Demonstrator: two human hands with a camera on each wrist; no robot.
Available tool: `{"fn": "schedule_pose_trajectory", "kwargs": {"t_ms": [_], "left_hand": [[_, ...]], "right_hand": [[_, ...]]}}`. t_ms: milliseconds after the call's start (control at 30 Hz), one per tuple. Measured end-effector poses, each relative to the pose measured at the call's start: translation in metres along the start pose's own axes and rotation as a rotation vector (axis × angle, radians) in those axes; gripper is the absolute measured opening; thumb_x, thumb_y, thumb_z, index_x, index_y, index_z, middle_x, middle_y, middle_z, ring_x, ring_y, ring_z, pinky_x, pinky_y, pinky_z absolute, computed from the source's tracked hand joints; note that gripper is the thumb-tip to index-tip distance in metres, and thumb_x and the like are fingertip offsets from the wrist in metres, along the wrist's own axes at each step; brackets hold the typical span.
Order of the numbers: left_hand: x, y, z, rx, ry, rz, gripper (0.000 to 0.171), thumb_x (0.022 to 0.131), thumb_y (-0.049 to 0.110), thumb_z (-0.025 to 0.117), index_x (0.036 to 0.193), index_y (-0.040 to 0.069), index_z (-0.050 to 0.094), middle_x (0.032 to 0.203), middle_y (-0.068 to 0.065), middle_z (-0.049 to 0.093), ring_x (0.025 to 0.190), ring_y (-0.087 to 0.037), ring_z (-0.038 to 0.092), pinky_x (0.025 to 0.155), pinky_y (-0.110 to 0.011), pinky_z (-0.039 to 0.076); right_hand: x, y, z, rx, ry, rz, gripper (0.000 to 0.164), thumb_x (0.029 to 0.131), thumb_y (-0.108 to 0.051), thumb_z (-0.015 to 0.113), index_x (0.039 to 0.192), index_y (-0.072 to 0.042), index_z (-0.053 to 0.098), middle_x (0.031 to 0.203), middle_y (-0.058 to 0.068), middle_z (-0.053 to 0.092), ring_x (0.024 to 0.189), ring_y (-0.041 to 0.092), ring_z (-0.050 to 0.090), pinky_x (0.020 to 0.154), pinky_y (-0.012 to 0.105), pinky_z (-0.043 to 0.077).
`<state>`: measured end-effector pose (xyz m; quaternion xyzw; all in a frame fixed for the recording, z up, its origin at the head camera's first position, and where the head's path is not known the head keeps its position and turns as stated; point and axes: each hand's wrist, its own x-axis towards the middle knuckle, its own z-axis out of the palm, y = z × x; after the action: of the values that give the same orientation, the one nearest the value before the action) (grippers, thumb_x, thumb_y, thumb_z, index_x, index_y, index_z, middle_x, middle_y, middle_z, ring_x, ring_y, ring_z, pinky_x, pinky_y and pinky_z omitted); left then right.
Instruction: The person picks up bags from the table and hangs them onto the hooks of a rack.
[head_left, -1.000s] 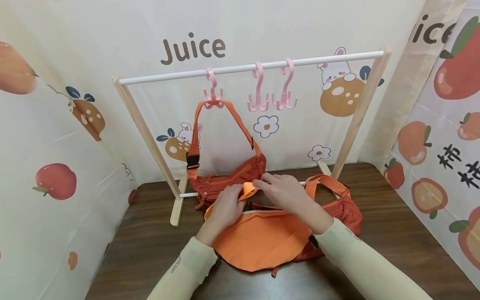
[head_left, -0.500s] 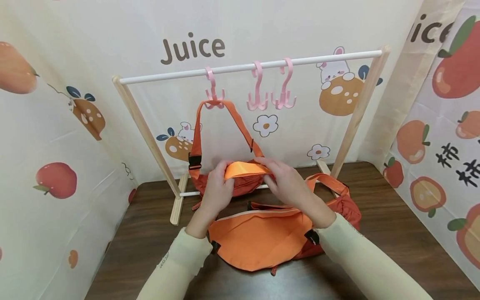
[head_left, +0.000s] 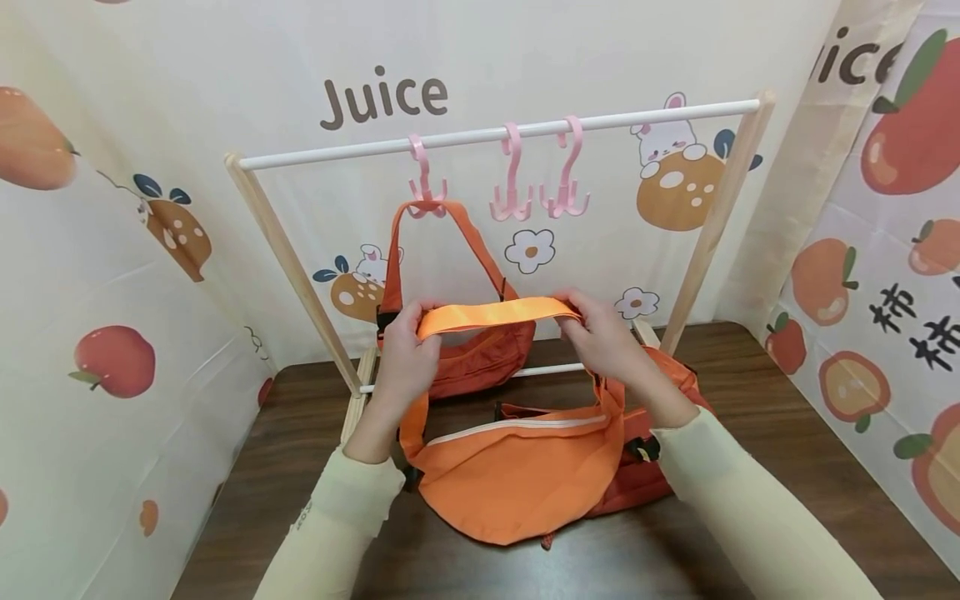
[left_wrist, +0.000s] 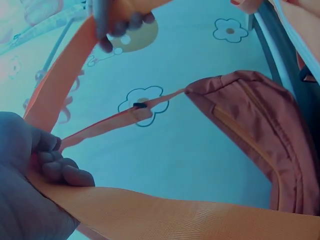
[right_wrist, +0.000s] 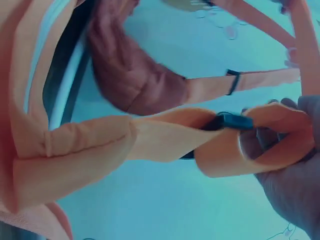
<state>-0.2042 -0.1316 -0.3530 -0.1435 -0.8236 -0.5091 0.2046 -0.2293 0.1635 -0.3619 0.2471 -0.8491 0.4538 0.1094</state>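
An orange waist bag (head_left: 517, 483) with a white zip lies near the front of the table, its strap (head_left: 495, 313) raised into an arch. My left hand (head_left: 407, 358) grips the strap's left side, fingers curled round the webbing in the left wrist view. My right hand (head_left: 604, 340) holds the strap's right side, where a loose loop of webbing (right_wrist: 220, 159) and a dark buckle (right_wrist: 234, 120) show in the right wrist view. Behind the raised strap, a rust-red waist bag (head_left: 480, 362) hangs by its orange strap from the left pink hook (head_left: 424, 171).
A rack with a white rod (head_left: 360, 152) and wooden legs stands at the back. Two more pink hooks, a middle one (head_left: 513, 175) and a right one (head_left: 567, 171), hang bare. Another rust-red bag (head_left: 637, 483) lies on the table (head_left: 720, 533), partly under the orange bag.
Both hands have risen and spread apart, drawing the strap from a small fold into a wide arch. The orange bag's body stays on the table with its sides pulled up.
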Motion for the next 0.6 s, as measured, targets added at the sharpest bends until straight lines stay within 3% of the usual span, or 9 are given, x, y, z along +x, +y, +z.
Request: {"fn": "schedule_pose_trajectory", "kwargs": {"t_ms": [100, 233, 433, 600], "left_hand": [[0.002, 0.001, -0.004, -0.005, -0.007, 0.004, 0.038, 0.09, -0.013, 0.057, 0.12, 0.006, 0.069, 0.101, -0.009, 0.067, 0.083, -0.024, 0.061, 0.073, -0.035, 0.052], [0.006, 0.004, -0.01, 0.015, -0.034, 0.029, 0.031, 0.095, -0.001, 0.074, 0.123, 0.011, 0.071, 0.092, -0.006, 0.062, 0.079, -0.024, 0.057, 0.068, -0.033, 0.049], [0.011, 0.013, -0.015, 0.033, -0.05, 0.085, 0.039, 0.096, 0.017, 0.083, 0.132, 0.016, 0.072, 0.088, -0.006, 0.059, 0.069, -0.024, 0.053, 0.058, -0.031, 0.045], [0.015, 0.024, -0.016, 0.006, -0.057, 0.12, 0.043, 0.096, 0.021, 0.083, 0.137, 0.018, 0.071, 0.094, -0.004, 0.063, 0.074, -0.022, 0.054, 0.06, -0.029, 0.046]], "right_hand": [[0.003, -0.005, -0.008, 0.112, -0.006, 0.01, 0.021, 0.11, -0.01, 0.059, 0.13, -0.008, 0.066, 0.093, 0.01, 0.063, 0.07, 0.024, 0.056, 0.061, 0.028, 0.048], [0.008, -0.013, -0.017, 0.192, -0.012, -0.014, 0.029, 0.107, -0.011, 0.066, 0.135, -0.008, 0.067, 0.095, 0.013, 0.062, 0.064, 0.024, 0.046, 0.058, 0.027, 0.041], [0.012, -0.025, -0.022, 0.179, -0.007, -0.095, 0.037, 0.104, -0.014, 0.071, 0.14, -0.018, 0.07, 0.121, 0.003, 0.069, 0.067, 0.023, 0.052, 0.056, 0.027, 0.043], [0.015, -0.037, -0.021, 0.106, 0.077, -0.217, 0.036, 0.102, -0.012, 0.073, 0.137, -0.02, 0.074, 0.106, 0.001, 0.068, 0.063, 0.021, 0.057, 0.053, 0.026, 0.047]]}}
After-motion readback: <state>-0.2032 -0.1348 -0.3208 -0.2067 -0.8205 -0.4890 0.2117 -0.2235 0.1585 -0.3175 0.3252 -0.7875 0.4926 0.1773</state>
